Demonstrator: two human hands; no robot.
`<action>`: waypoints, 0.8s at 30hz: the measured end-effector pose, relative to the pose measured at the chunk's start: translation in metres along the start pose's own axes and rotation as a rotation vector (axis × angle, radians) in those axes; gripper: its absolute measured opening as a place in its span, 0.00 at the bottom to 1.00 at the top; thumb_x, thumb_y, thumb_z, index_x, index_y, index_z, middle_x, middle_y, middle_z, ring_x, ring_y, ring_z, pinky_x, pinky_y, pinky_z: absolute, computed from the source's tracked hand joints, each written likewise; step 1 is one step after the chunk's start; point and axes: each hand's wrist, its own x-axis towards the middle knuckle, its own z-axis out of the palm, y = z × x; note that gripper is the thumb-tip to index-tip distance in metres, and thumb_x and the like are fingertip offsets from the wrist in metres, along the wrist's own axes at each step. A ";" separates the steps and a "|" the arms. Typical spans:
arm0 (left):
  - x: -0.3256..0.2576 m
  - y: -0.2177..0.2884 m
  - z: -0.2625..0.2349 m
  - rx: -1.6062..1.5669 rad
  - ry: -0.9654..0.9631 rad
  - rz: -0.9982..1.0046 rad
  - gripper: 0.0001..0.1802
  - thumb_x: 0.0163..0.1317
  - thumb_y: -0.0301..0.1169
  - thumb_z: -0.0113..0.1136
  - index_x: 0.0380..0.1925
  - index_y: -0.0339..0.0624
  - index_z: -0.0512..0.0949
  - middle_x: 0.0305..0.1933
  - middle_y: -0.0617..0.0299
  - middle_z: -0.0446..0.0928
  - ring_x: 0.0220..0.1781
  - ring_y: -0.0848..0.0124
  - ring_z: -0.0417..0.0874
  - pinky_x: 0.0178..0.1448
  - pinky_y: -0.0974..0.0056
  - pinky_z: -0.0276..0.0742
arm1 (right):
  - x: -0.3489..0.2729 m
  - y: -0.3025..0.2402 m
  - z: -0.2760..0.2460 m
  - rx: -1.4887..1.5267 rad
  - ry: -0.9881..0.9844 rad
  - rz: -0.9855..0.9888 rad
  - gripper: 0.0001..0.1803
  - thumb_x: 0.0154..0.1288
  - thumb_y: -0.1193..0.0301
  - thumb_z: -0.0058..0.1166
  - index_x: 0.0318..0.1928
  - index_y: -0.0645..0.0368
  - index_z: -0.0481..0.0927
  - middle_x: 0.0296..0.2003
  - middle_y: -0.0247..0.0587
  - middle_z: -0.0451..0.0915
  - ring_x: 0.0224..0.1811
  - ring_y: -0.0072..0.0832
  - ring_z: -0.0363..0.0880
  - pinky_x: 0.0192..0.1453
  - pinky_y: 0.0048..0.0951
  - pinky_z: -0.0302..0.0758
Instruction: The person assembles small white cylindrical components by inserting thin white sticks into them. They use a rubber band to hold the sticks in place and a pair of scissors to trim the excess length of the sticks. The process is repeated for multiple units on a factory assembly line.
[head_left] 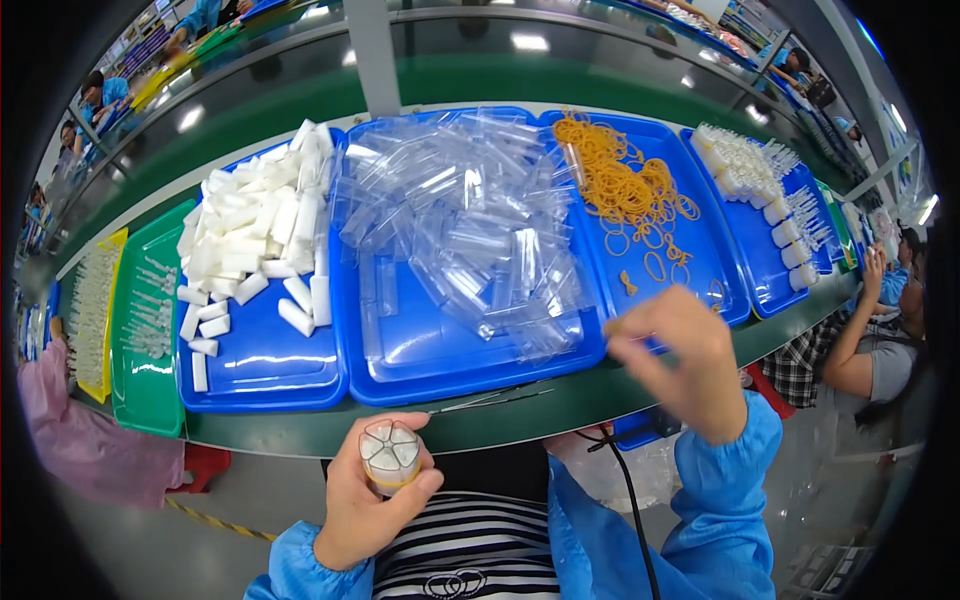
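Left hand (368, 495) closed around a bundle of clear tubes (391, 452), held upright close to the chest, below the bench edge. Seen end-on: round cluster of wedge-like translucent caps, an orange rubber band visible around the lower part. Fingers curl round the side, thumb on the right.

Right hand (678, 352) raised over the front rim of the band tray, blurred, fingers pinched together; looks like something thin between fingertips, but cannot tell what. Blue smooth sleeve cuffs on both arms.

Green bench (500, 405), long, curved by the lens, glossy. On it a row of moulded plastic trays:
- blue tray (260, 370) at left with white, matte, short rectangular blocks (255, 235), piled at the back, a few loose in front.
- centre blue tray (420, 360) heaped with clear plastic tubes (470, 230), shiny, jumbled.
- right blue tray (710, 240) with orange rubber bands (625, 185), thin loops, tangled pile at the back, singles scattered toward the front.
- far-right blue tray (765, 265) with finished white-capped bundles (745, 165), standing in rows.
- green tray (145, 385) at far left with small pale parts, too small to tell.

Black cable (630, 500) hangs down from the bench edge by the right arm. Another person's arm (850, 350) at the right, next seat.
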 end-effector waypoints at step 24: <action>-0.009 -0.001 0.003 0.436 0.070 0.187 0.26 0.54 0.27 0.75 0.53 0.39 0.76 0.45 0.57 0.84 0.44 0.71 0.86 0.48 0.67 0.81 | -0.004 -0.092 0.053 1.046 0.037 0.332 0.10 0.76 0.77 0.43 0.53 0.67 0.63 0.43 0.57 0.82 0.42 0.30 0.83 0.49 0.31 0.81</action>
